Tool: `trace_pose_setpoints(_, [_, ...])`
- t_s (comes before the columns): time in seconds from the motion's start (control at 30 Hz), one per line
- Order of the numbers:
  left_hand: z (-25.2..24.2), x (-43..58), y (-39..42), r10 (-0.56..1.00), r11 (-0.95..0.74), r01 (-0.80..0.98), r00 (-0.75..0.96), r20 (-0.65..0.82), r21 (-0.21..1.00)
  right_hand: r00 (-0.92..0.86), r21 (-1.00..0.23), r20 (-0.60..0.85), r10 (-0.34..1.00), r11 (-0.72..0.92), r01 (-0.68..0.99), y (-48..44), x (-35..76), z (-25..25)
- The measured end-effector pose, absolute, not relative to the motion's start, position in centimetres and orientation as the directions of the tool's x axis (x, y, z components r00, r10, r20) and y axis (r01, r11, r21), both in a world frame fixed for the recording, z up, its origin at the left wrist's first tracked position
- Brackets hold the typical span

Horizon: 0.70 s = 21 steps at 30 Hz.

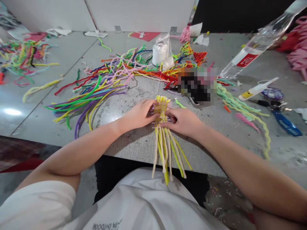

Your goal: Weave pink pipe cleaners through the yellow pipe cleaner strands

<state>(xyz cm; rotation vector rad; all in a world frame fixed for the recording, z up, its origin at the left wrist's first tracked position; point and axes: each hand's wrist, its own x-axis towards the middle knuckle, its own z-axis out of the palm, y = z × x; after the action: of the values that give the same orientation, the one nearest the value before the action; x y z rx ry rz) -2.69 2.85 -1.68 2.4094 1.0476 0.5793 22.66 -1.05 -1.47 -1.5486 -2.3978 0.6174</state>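
Centrally, woven pipe-cleaner mat (161, 110), between both hands' fingers (151, 111)

The shirt (134, 207) hem reads, upside down, partly "OUTDOOR".

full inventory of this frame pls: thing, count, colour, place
woven pipe-cleaner piece: 1, yellow and cream, table centre, loose ends hanging over the near edge
loose pipe cleaners: many, mixed colours, fanned out left of centre
far pile of pipe cleaners: many, mixed colours, far left
wavy pipe cleaners: several, light green and pink, right
plastic bottle: 1, clear with red label, lying far right
white roll in a bag: 1, back centre
tube: 1, white, right
keys with blue tag: 1 bunch, right
table: 1, grey
left hand: on the piece's left edge
right hand: on its right edge
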Motion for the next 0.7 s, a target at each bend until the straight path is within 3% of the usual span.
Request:
trace_pose_setpoints(0.17, [-2.1,-2.1,2.4,0.802,-0.57,0.661,0.577,0.155,0.487,-0.488,-0.425,-0.038,0.872,0.428,0.797,-1.7,22.3,-1.6])
trace_pose_setpoints(0.33, [-2.4,-2.1,1.5,0.804,-0.595,0.751,0.55,0.227,0.286,-0.574,-0.249,0.288,0.766,0.639,0.728,-1.9,22.4,-2.1])
trace_pose_setpoints(0.4, [-2.5,-2.1,1.4,0.788,-0.613,0.754,0.558,0.262,0.237,-0.6,-0.191,0.342,0.723,0.679,0.709,-1.6,22.5,-2.3])
trace_pose_setpoints(0.5, [-2.3,-2.1,1.2,0.741,-0.668,0.719,0.617,0.266,0.193,-0.627,-0.158,0.289,0.724,0.682,0.714,-1.1,22.7,-2.9])
trace_pose_setpoints(0.7, [-1.5,-1.9,0.5,0.662,-0.749,0.65,0.723,0.196,0.13,-0.633,-0.221,0.053,0.772,0.628,0.746,-0.1,23.2,-4.2])
